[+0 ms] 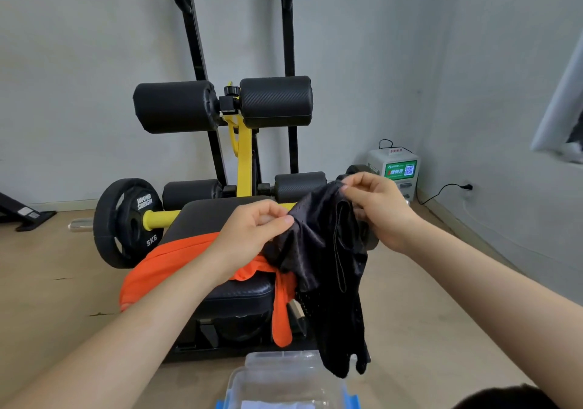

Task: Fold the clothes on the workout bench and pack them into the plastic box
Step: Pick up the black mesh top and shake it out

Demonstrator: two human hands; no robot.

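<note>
The black mesh garment [328, 266] is off the workout bench [214, 213] and held in the air between both hands. The left hand [255, 229] pinches one point of its upper edge between thumb and forefinger. The right hand [378, 207] pinches a second point of the same edge, higher and farther from the person. The upper edge therefore slopes upward from left to right, and the fabric between the two pinch points is bunched rather than stretched flat. The garment's long axis runs straight down from the hands. Its lower end hangs free, just above the near right corner of the plastic box [236, 377], which stands on the floor in front of the bench foot. The bench pad lies to the left of the hanging garment and beyond it, and the left hand is the nearer hand to it. To fold on the pad, the garment is expected to travel leftward and away from the person, with the edge first drawn taut so that it lies flat. The orange garment [164, 263] is draped across the pad, with one end hanging over the near right side, touching or just behind the black fabric. It occupies much of the folding surface and may snag during the transfer. Something pale appears inside the box, but the frame edge cuts it off and it cannot be identified. A weight plate [126, 222] stands on the floor to the left of the bench.
</note>
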